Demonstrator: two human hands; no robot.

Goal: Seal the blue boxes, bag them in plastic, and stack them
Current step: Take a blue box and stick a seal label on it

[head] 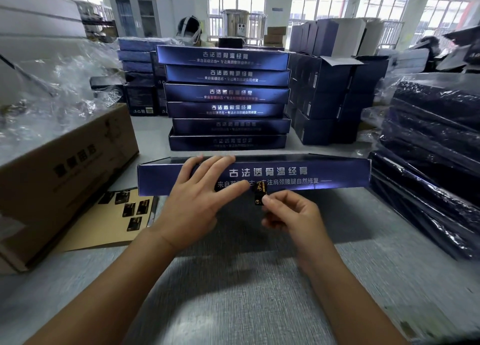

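The blue box (298, 176) being worked on lies flat on the grey table (233, 292), just in front of the person, its long printed side turned toward them so the closing edge is within reach. The left hand (197, 199) lies over that side with fingers straight and spread, reaching up onto the top edge. It grips nothing and seems placed to keep the lid down and the box from sliding. The right hand (291, 215) pinches a small black seal sticker (260, 192) between thumb and fingertips at the lower edge of the printed side, beside the left thumb, probably so the sticker bridges flap and body. The sealing step looks under way, with bagging not yet begun for this box. To the left a brown backing sheet (109, 230) carrying more black stickers sits close by, partly under a cardboard carton (65, 176). Behind the box stands a stack of unbagged blue boxes (228, 95), and to the right lie plastic-wrapped boxes (428, 189) piled together.
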